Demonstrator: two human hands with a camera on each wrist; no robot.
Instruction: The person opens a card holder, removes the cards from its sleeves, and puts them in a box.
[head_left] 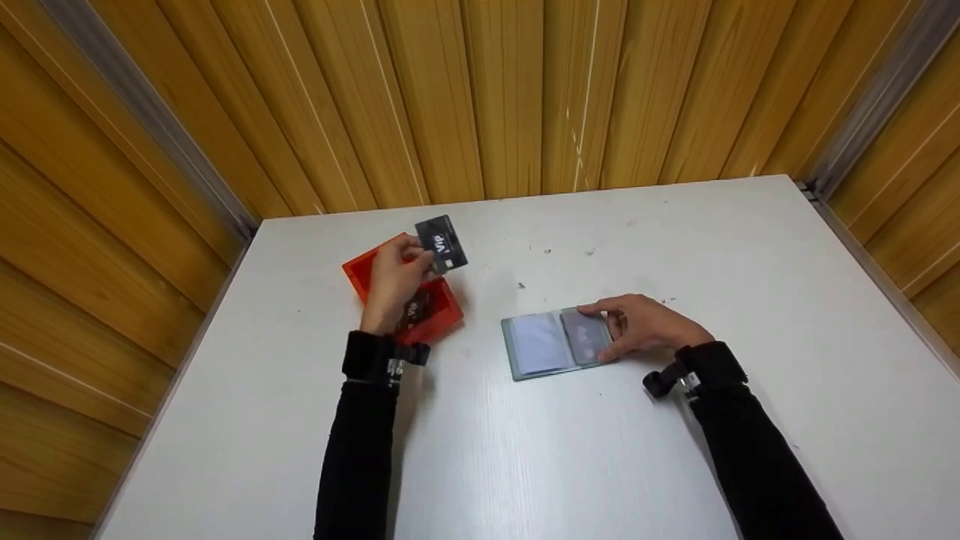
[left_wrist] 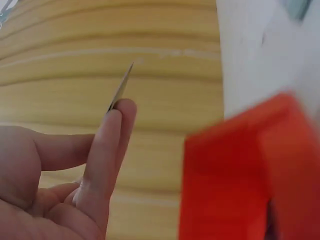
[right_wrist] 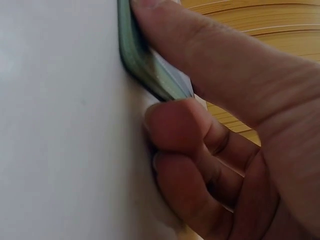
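Observation:
My left hand [head_left: 396,283] pinches a black card [head_left: 441,241] with "Vip" printed on it, above an orange-red box [head_left: 451,306]. Seen from the left wrist, the card [left_wrist: 121,89] is edge-on between thumb and fingers. Another dark card [head_left: 415,309] lies inside the box, partly hidden by the hand. A green-edged card holder [head_left: 536,346] lies spread on the table, a dark card showing under its right clear sleeve. My right hand [head_left: 651,324] grips the holder's right edge; in the right wrist view, curled fingers sit against its green rim [right_wrist: 134,60].
The white table [head_left: 600,465] ends at a wood-patterned wall [head_left: 510,97] behind. The box stands left of the card holder, with bare tabletop between them. Small dark marks dot the surface farther back.

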